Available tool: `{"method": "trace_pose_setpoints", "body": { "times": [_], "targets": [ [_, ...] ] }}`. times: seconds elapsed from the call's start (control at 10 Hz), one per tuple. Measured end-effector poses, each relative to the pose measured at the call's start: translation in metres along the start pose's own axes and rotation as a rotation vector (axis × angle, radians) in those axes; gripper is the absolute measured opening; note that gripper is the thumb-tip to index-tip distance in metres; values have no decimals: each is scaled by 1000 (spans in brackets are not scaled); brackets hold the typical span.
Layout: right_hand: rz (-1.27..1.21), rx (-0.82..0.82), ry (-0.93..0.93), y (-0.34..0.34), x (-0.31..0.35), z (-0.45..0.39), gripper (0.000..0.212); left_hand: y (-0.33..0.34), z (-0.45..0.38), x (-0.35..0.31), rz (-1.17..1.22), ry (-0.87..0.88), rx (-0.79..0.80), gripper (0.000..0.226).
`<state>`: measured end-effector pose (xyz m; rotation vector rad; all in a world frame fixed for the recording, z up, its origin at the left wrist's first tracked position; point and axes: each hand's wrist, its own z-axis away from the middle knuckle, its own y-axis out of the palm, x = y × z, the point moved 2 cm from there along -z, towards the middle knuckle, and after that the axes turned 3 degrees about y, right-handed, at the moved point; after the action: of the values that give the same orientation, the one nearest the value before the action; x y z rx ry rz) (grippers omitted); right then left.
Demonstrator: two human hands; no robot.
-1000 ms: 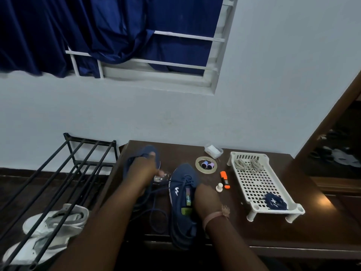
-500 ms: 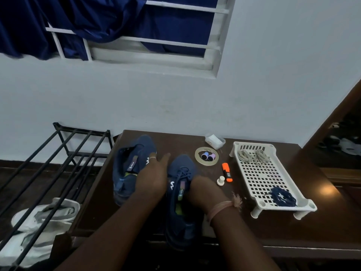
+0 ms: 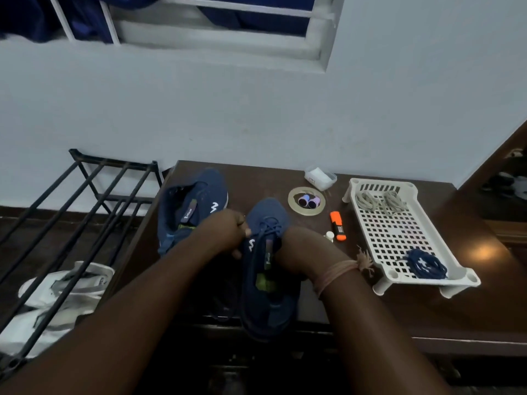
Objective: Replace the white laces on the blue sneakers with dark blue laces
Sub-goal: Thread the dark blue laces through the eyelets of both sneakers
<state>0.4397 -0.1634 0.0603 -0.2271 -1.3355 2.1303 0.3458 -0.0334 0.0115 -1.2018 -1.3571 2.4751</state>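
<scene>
From the head view, both hands work at one blue sneaker [image 3: 268,269] lying toe-away on the dark wooden counter [image 3: 427,315], its heel at the near edge. The left hand [image 3: 225,235] sits against the shoe's left side, fingers curled in a closed grip beside the eyelets — it seems to pinch a strand of the dark blue lace [image 3: 269,226] threaded across the shoe's front, though the strand itself is too dim to follow into the fingers. The right hand [image 3: 296,249] is on the shoe's right side, bent over the collar with its fingers hidden behind the tongue, so I cannot tell whether that grip is closed on anything. A thread band [image 3: 339,272] circles the right wrist.

Just beyond the left hand lies the second blue sneaker [image 3: 191,209], unlaced and open. Beyond the right hand are a tape roll [image 3: 306,199] with small spools inside it, a clear small box [image 3: 319,178], an orange highlighter [image 3: 338,226] and a small white cap [image 3: 329,235]. Further to the right of that hand stands a white perforated tray [image 3: 399,240] — the pale removed laces [image 3: 380,200] are coiled at its far end, a bundled dark blue lace [image 3: 425,263] at its near end.

Left of the left hand, off the counter, is a black metal rack [image 3: 94,195] with white shoes [image 3: 54,297] beneath.
</scene>
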Motion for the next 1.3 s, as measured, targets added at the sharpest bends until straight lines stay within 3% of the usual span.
{"method": "trace_pose_setpoints", "body": {
  "times": [0.1,0.2,0.3,0.4,0.7,0.9,1.0,1.1,1.2,1.3],
  "targets": [
    [-48,-15,11,-1,-4,0,28,2,-9,6,-197,100,53,4],
    [-83,-28,13,-1,-7,0,31,1,-7,1,-351,142,75,19],
    [-104,-16,25,0,-5,-2,32,2,1,-1,-522,220,-69,29],
    [-95,4,41,-1,-4,-3,32,2,8,-6,-481,218,-192,24],
    [-58,55,61,-3,-3,-3,34,-17,8,-17,66,-137,69,27],
    [-142,20,40,-1,-3,-4,38,-20,6,-12,-174,-44,-95,24],
    [-263,-70,45,-2,-9,-11,37,-30,9,-23,-330,-1,-173,37],
    [-461,-317,9,-8,-10,-14,35,-48,22,-40,-345,-18,-161,55],
    [-781,-396,-116,-14,-1,-12,48,-71,35,-49,168,26,-120,52],
    [-1153,-215,-216,-14,11,-9,53,-78,37,-51,753,112,-27,33]
  ]
}}
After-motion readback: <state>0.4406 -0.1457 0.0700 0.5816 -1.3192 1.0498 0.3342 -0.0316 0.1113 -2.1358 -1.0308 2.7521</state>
